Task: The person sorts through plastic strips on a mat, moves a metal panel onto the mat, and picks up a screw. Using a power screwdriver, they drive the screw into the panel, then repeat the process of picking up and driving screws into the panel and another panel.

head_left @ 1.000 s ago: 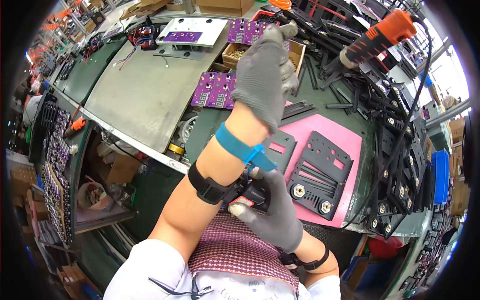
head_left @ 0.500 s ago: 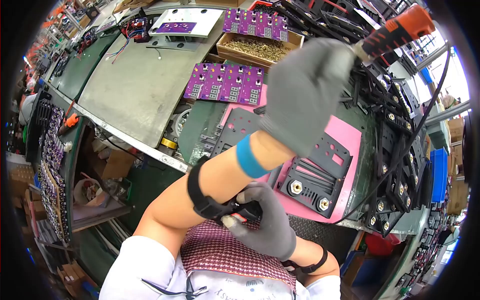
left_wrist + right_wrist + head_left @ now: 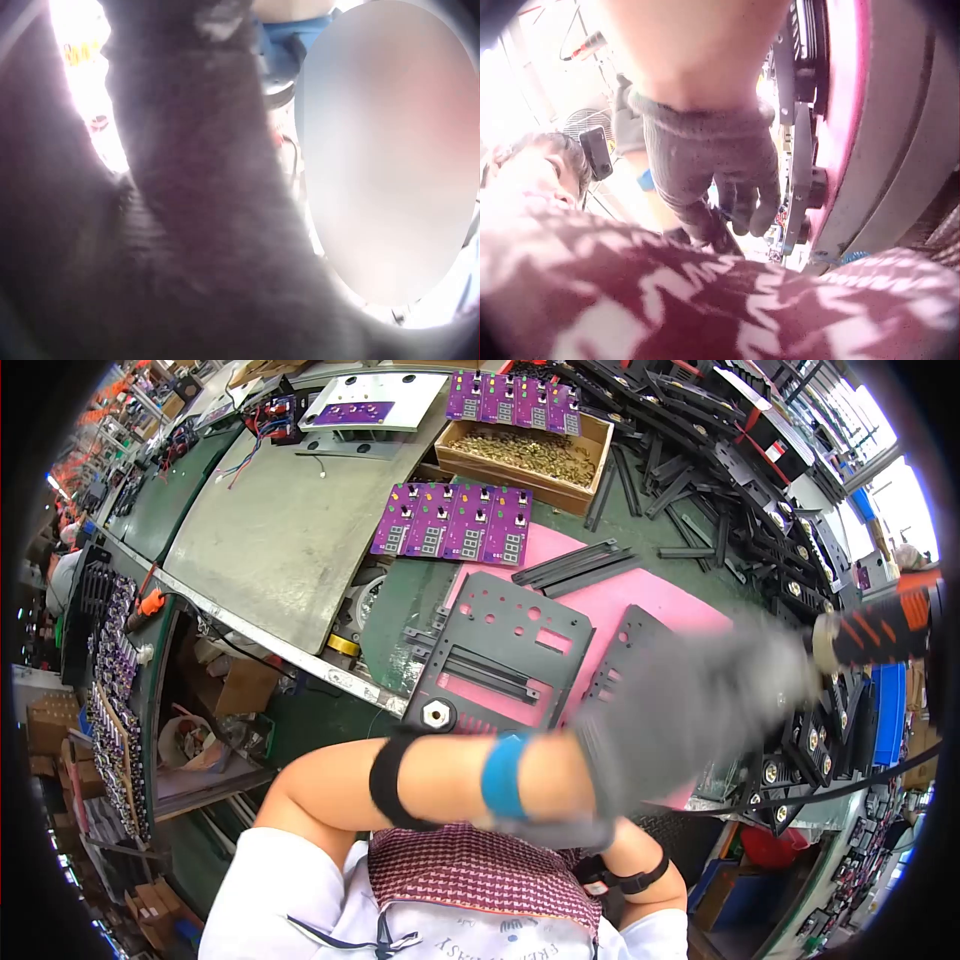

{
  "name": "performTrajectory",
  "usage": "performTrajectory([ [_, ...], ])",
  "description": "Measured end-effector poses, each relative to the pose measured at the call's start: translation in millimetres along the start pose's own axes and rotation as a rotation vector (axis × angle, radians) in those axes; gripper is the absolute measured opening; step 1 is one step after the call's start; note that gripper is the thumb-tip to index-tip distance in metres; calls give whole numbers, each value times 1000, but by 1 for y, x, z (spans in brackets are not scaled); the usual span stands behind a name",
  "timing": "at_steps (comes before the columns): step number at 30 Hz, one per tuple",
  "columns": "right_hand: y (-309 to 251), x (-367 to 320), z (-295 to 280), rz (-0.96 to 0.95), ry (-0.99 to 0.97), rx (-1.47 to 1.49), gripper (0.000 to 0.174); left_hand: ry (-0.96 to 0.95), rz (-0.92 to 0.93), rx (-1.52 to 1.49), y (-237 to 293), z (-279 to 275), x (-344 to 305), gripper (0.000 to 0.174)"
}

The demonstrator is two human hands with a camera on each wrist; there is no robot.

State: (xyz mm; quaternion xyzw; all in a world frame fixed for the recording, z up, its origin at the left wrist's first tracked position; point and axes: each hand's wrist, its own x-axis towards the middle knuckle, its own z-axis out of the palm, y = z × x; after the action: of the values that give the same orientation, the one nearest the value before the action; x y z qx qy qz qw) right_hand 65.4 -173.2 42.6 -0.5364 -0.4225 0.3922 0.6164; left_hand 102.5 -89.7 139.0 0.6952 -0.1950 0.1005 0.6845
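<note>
While the grey-gloved right hand sat largely hidden beneath the left forearm, its grip impossible to tell, the grey-gloved left hand clutched the nose of an orange-and-black power driver, beside black perforated metal panels on a pink sheet. Beyond, an open brown box held small brass-coloured parts.

Likely assembly workshop: circuit boards, black metal plates.
</note>
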Motion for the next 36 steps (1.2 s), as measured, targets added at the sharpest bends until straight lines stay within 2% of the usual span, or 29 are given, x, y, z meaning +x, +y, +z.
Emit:
performTrajectory([
  [2, -9, -1, -25, -60, -125, 50, 22, -235, 172, 368, 10, 30, -19, 16],
  [4, -16, -4, -48, -109, -236, 111, 21, -576, 99, 321, 18, 53, -49, 15],
  [5, -13, -7, -56, -30, -163, 109, 22, -686, 71, 306, 17, 68, -63, 18],
  [6, -26, -2, -53, 143, -35, 101, 25, -799, 45, 291, 15, 77, -73, 20],
  [8, -50, 12, -38, 152, -88, 50, 37, -824, 47, 201, 24, 75, -72, 21],
  [10, -52, 27, -24, -30, -256, -15, 41, -846, 47, 115, 29, 75, -75, 23],
  [11, -47, 33, -20, -85, -369, -46, 47, -889, 117, 141, 30, 77, -79, 19],
  [12, -46, 35, -17, -84, -369, -45, 47, -930, 185, 169, 31, 77, -81, 17],
  [14, -46, 41, -12, -37, -438, -28, 45, -921, 155, 146, 36, 76, -86, 16],
  [15, -40, 42, -6, -84, -414, -19, 40, -914, 125, 124, 37, 75, -88, 16],
  [20, -31, 46, 6, -47, -400, -140, 35, -841, 87, 84, 35, 67, -82, 15],
  [22, -31, 45, 11, -80, -461, -487, 40, -817, 46, 45, 35, 66, -81, 15],
  [23, -29, 44, 14, -174, -387, -563, 43, -822, 14, 31, 35, 67, -81, 15],
  [27, -38, 51, 6, -85, -430, -609, 41, -837, -102, -81, 30, 66, -80, 17],
  [28, -38, 51, 8, -126, -315, -653, 41, -836, -101, -83, 28, 67, -78, 17],
  [29, -38, 52, 10, -165, -198, -694, 42, -774, -123, -125, 26, 68, -76, 19],
  [30, -34, 54, 12, -160, -196, -695, 42, -714, -144, -167, 22, 71, -74, 22],
  [31, -27, 57, 14, -235, -170, -695, 38, -552, -226, -291, 20, 76, -70, 26],
  [32, -21, 59, 13, -311, -142, -695, 35, -556, -224, -294, 15, 77, -69, 26],
  [33, -17, 62, 8, -352, -181, -639, 35, -465, -334, -461, 12, 67, -63, 30],
  [34, -14, 59, 7, -350, -177, -637, 35, -367, -448, -624, 9, 56, -57, 33],
  [36, -9, 49, 4, -282, -109, -519, 34, -264, -428, -690, 3, 36, -46, 34],
])
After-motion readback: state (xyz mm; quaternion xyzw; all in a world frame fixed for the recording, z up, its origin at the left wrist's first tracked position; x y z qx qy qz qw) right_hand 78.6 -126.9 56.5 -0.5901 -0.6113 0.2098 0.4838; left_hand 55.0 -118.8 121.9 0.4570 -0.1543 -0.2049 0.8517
